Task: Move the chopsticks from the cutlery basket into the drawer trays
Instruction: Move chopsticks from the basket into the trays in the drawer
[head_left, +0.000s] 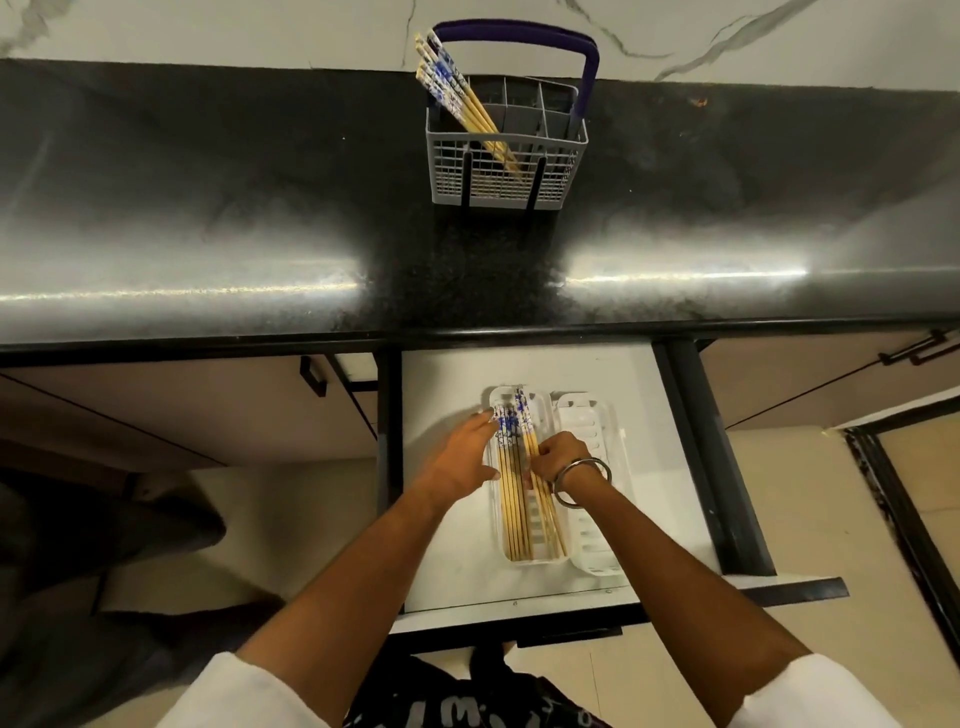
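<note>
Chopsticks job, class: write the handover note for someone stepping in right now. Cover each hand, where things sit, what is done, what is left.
Left hand: open, resting at the left edge of the left drawer tray.
Right hand: closed on a few chopsticks, laying them into that tray.
Done: a batch of chopsticks in the tray lies lengthwise, patterned ends away from the person.
Left: a bundle of chopsticks leans in the cutlery basket on the black counter. The right tray looks empty.
</note>
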